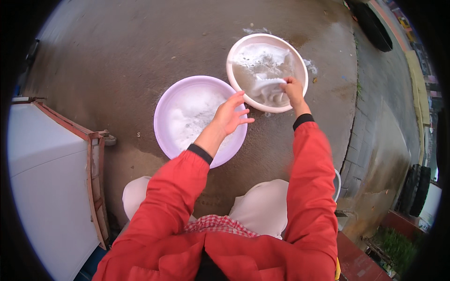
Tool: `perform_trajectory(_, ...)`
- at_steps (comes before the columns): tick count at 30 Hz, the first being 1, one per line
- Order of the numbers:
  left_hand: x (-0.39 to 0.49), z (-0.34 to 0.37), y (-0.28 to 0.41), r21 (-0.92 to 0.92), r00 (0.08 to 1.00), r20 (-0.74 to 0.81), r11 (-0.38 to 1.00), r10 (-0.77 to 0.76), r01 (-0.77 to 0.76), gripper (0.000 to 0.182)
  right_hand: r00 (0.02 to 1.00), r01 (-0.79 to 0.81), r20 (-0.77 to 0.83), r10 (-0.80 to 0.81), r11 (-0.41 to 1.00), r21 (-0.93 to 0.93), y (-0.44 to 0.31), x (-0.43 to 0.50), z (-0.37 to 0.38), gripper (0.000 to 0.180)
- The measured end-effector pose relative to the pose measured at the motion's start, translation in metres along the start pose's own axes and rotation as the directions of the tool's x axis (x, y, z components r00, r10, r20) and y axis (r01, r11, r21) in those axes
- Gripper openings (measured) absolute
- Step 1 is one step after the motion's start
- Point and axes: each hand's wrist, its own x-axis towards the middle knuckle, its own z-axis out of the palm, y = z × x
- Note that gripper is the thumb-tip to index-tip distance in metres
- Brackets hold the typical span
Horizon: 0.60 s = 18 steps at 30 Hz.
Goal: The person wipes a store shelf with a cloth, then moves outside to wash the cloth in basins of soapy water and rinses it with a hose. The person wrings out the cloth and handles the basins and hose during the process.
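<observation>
In the head view, my right hand (293, 90) grips the edge of a wet white cloth (270, 87), which hangs into the soapy, murky water of a pale pink plastic basin (230, 72). My left hand (233, 113) has its fingers spread and holds nothing. It is over the right side of a lilac plastic basin (160, 121), which contains water with thick white suds (191, 109). Both basins stand on the wet ground, the pink one farther off and to the right, their rims close together. How much of the cloth is under water cannot be told.
A white box-like body with a rusty metal frame (92, 168) stands at the left. At the right are a paved strip (362, 140), upright tires (415, 189) and a black round object (372, 26). A pale rim (337, 184) shows beside my right sleeve.
</observation>
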Motion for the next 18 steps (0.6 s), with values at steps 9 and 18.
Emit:
perform_trajectory(9,0.082,0.077,0.017,-0.176,0.987,0.089,0.973,-0.134,0.148,0.064,0.984,0.099,0.045,-0.17,0.746,0.658,-0.148,-0.08,-0.046,0.01)
perform_trajectory(18,0.088,0.112,0.013,-0.118,0.997,0.075,0.993,0.005,0.004,0.033,0.966,0.008,-0.21,0.149,0.798,0.603,-0.103,-0.051,-0.024,0.031)
